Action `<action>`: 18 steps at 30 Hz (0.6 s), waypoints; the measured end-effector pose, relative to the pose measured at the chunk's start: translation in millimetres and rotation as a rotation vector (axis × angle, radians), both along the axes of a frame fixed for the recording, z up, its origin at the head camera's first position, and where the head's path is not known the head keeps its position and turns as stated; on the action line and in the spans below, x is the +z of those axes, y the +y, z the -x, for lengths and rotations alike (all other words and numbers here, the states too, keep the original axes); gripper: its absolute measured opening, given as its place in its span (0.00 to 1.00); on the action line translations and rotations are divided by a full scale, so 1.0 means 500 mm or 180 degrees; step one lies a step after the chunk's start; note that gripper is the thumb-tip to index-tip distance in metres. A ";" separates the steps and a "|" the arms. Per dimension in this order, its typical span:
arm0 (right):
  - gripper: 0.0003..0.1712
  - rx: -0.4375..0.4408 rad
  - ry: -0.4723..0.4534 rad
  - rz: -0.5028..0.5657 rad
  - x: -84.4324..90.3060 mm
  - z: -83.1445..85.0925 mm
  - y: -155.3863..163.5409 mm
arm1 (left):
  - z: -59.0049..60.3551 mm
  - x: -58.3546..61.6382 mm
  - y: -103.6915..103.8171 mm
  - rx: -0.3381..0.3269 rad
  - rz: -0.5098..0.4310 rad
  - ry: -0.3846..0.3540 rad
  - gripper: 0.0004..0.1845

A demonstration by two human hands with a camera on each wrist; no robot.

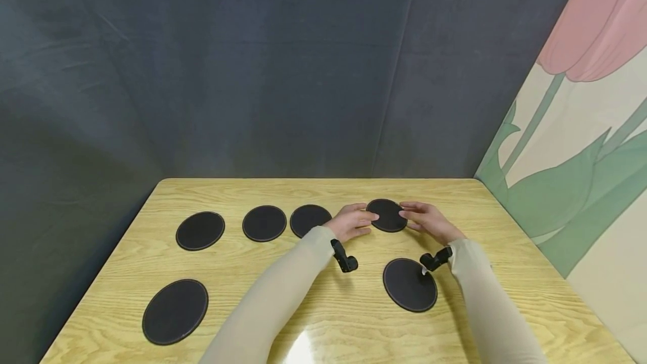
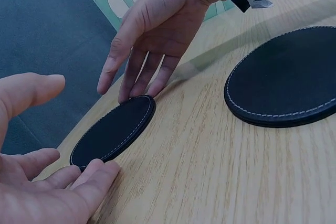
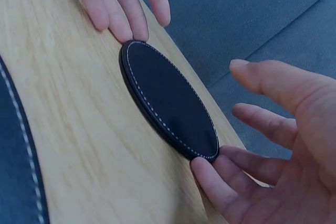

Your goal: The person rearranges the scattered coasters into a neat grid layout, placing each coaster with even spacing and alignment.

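Note:
A round black coaster (image 1: 387,215) with pale stitching round its rim lies flat near the table's far side, between both hands. My left hand (image 1: 351,222) is at its left, with fingertips touching the rim and the thumb raised clear of it. On the opposite side, the fingertips of my right hand (image 1: 429,222) touch the rim, and that thumb is also lifted off. In the right wrist view the coaster (image 3: 170,98) has a thick, layered-looking edge; whether it is one piece or two stacked I cannot tell. Another coaster (image 1: 406,288) lies nearer, partly below the right wrist's camera.
Several more black coasters lie on the wooden table (image 1: 323,319): one (image 1: 309,219) partly behind my left hand, one (image 1: 264,223) beside it, one (image 1: 200,230) farther left and one (image 1: 175,312) at front left. A dark curtain (image 1: 283,72) hangs behind the table.

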State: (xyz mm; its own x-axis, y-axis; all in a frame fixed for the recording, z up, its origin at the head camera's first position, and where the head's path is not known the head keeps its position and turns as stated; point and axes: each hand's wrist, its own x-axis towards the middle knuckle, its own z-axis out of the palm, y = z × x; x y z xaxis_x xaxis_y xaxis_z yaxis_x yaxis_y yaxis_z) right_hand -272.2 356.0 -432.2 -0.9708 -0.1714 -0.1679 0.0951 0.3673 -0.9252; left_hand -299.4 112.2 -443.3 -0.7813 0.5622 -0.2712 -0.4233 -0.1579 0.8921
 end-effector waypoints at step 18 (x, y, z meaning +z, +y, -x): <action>0.30 -0.0247 0.0141 0.0478 0.006 0.006 -0.061 | 0.001 0.027 -0.056 0.0344 -0.0050 0.0067 0.36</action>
State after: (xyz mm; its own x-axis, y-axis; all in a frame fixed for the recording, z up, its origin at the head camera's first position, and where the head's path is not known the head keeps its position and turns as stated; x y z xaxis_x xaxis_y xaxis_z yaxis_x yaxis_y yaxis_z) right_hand -275.0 325.4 -429.4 -0.9880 -0.1156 -0.1027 0.0757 0.2179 -0.9730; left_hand -299.7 84.2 -429.7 -0.8430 0.4783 -0.2460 -0.3843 -0.2156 0.8977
